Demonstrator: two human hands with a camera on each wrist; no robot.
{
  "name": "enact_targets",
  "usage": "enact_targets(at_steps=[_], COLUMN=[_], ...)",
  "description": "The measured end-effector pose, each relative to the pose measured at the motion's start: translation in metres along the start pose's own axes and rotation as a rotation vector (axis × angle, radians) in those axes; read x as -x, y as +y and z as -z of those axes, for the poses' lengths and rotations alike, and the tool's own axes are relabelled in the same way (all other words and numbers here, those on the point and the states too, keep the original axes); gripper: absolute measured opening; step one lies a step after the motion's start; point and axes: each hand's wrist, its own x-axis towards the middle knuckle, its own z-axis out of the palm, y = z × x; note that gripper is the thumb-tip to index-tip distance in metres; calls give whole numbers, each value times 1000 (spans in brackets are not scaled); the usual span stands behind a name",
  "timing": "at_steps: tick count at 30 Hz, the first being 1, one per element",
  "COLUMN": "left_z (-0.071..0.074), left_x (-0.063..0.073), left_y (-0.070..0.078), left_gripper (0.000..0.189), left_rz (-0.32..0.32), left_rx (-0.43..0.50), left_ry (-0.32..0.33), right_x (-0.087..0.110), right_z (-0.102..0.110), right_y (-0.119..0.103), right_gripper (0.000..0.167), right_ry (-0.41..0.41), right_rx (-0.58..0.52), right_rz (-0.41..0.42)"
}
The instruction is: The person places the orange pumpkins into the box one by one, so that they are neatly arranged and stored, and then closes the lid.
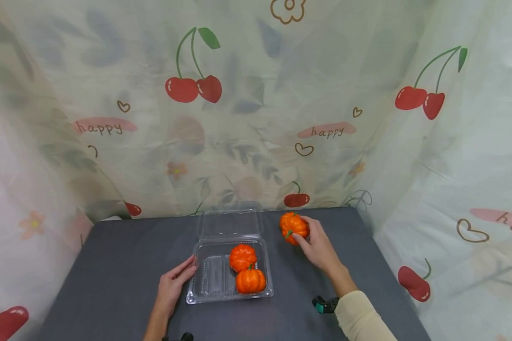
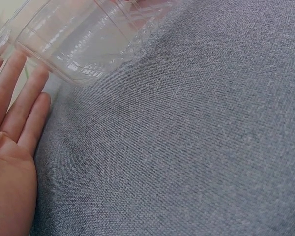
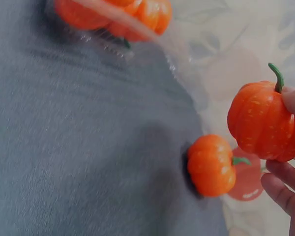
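My right hand (image 1: 322, 248) grips a small orange pumpkin (image 3: 265, 120) with a green stem, thumb beside the stem and fingers under it. A second pumpkin (image 3: 211, 164) sits just beyond, on the table's far right part; the two overlap in the head view. My left hand (image 1: 173, 283) has its fingertips at the left edge of a clear plastic clamshell box (image 1: 213, 298), fingers (image 2: 27, 105) fairly straight. Inside the box's right half lie two more pumpkins, one farther back (image 1: 242, 258) and one nearer (image 1: 251, 281). The left half of the base shows bare ribbed plastic.
The box's clear lid (image 1: 230, 223) is folded back toward the far table edge. A dark grey cloth covers the table (image 1: 123, 279). Printed curtains (image 1: 247, 123) with cherries stand behind and at both sides. Black straps sit at the wrists.
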Motion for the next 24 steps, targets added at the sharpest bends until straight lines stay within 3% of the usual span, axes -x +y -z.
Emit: enact_targets(at_steps=[16, 24], left_z=[2, 3], left_x=[0, 3], left_y=[0, 1], left_gripper=[55, 56], left_rz=[39, 2], left_rx=[-7, 50], left_ry=[-11, -33], right_x=[-12, -12], right_z=[-10, -21], right_y=[-42, -59], right_gripper=[56, 55], right_ry=[3, -29], right_rx=[-73, -139], right_rz=[115, 105])
